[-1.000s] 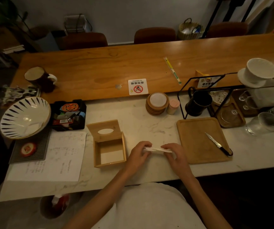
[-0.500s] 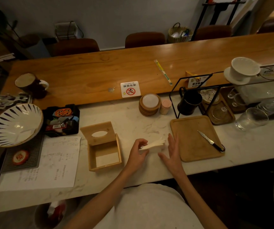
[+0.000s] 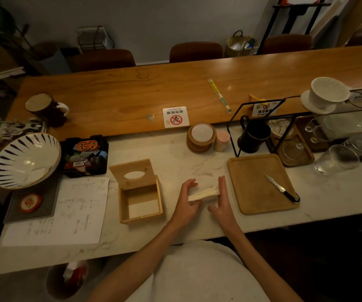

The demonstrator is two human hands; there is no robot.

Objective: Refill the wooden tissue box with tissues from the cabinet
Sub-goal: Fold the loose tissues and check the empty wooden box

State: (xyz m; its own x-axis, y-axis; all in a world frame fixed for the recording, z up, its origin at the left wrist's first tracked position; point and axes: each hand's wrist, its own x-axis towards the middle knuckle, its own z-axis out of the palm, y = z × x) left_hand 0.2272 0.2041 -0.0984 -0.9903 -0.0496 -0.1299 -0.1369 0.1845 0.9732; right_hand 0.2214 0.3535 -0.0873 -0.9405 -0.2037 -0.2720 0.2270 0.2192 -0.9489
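Observation:
The wooden tissue box (image 3: 140, 211) stands on the marble counter with its lid (image 3: 133, 173) tipped back and open; the inside looks empty. To its right, a small stack of white tissues (image 3: 204, 194) is pressed between my two hands just above the counter. My left hand (image 3: 186, 201) grips the stack's left end with curled fingers. My right hand (image 3: 222, 199) lies flat against the stack's right end, fingers straight.
A wooden tray (image 3: 254, 188) with a knife (image 3: 281, 188) lies to the right. A paper sheet (image 3: 66, 212) lies left of the box, beside a striped bowl (image 3: 24, 159). Coasters (image 3: 201, 138), a black mug (image 3: 253, 137) and glasses (image 3: 337, 159) stand behind.
The tissue stack was held flat by both hands' fingertips; now its right end is raised and my right hand has opened flat against it. The view shifted slightly.

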